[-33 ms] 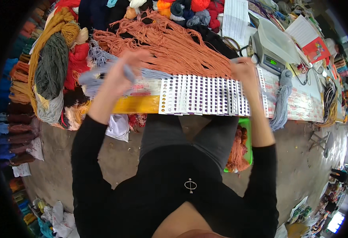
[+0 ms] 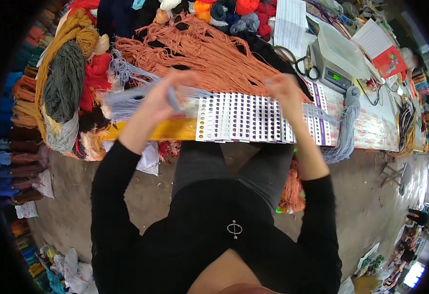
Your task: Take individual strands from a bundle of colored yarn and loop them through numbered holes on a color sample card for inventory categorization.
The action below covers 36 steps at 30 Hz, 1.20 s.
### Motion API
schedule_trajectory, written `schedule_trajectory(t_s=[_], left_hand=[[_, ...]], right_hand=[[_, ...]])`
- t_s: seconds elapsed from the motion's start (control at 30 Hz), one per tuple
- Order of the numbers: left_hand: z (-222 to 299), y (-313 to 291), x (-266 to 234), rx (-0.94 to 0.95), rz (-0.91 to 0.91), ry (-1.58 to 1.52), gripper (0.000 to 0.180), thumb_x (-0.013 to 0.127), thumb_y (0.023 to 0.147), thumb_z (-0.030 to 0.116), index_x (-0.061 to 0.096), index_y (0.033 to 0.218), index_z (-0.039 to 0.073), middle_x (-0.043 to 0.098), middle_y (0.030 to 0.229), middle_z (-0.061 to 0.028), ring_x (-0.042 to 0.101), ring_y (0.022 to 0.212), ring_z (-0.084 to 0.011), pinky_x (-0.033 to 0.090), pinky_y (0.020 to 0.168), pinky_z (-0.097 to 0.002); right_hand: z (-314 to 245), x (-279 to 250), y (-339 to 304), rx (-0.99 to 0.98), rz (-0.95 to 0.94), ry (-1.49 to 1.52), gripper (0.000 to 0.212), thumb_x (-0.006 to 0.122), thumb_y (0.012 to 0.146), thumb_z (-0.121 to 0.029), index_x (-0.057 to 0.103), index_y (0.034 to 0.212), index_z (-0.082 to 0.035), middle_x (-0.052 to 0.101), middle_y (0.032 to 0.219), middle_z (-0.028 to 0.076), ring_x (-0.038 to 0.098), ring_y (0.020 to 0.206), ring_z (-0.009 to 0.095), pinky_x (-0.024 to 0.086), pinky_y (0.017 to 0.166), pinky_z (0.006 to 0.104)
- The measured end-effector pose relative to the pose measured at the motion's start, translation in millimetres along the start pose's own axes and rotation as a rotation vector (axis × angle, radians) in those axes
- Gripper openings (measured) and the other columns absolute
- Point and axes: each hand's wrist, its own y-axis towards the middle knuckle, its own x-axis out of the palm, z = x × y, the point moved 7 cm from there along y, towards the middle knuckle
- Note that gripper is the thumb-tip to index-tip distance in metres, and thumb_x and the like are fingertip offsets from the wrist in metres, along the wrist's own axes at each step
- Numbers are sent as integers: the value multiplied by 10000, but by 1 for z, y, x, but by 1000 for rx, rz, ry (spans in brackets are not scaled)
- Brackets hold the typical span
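My left hand (image 2: 168,95) is closed around a bundle of grey-blue yarn (image 2: 131,102), whose loose ends trail to the left above the table. My right hand (image 2: 285,90), smeared by motion, has its fingers curled in over the hole-punched cards; what they pinch is too blurred to make out. Faint grey-blue strands pass by my right wrist toward a grey-blue skein (image 2: 350,117) hanging over the table's front edge. Between and below my hands lies a row of white punched cards (image 2: 246,117) with dark holes. Long orange yarn (image 2: 214,59) is spread behind them.
Mustard and dark grey skeins (image 2: 63,81) are heaped at the left. Black-handled scissors (image 2: 308,66) lie beside a scale (image 2: 336,63) with a clear tray, at the right. Yarn balls (image 2: 246,6) crowd the back. Under the table sits orange yarn (image 2: 291,193) in a green container.
My right hand has moved left and slightly down, uncovering the scissors and a purple-striped card. The left hand has shifted slightly right, still holding the yarn.
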Motion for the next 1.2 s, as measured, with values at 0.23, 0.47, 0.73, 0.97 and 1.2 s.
schedule_trajectory(t_s=[0.23,0.47,0.73,0.97,1.2], left_hand=[[-104,20,5,-449,239,58,434,426,940,396,504,1185,46,577,1097,-64,614,869,-178,489,657,-288],[-99,52,6,-79,250,645,195,625,830,142,532,942,11,557,683,-11,493,464,-72,318,376,-204],[-105,61,-4,-32,311,624,171,594,763,6,519,912,-30,553,658,-57,456,415,-100,339,378,-241],[-95,70,1,-60,224,522,129,491,806,29,600,849,-27,581,650,-60,426,389,-80,310,365,-230],[-81,68,-2,-16,303,962,143,529,832,89,608,748,5,629,666,-50,487,403,-83,349,375,-231]], right_hand=[[73,96,-9,218,-128,-259,215,562,841,-226,638,847,-26,615,622,63,586,569,180,449,560,312],[72,96,-10,225,-48,-318,238,544,844,-291,636,830,-71,635,660,53,612,662,239,455,630,358],[70,98,-11,256,31,-460,235,553,835,-323,635,834,-103,651,699,53,627,703,258,463,635,365],[78,103,-5,355,-99,-400,221,581,757,-348,671,801,-151,663,722,37,638,704,216,470,635,329],[92,108,-1,454,-211,-186,291,577,801,-347,609,870,-66,625,677,21,581,611,127,437,573,249]])
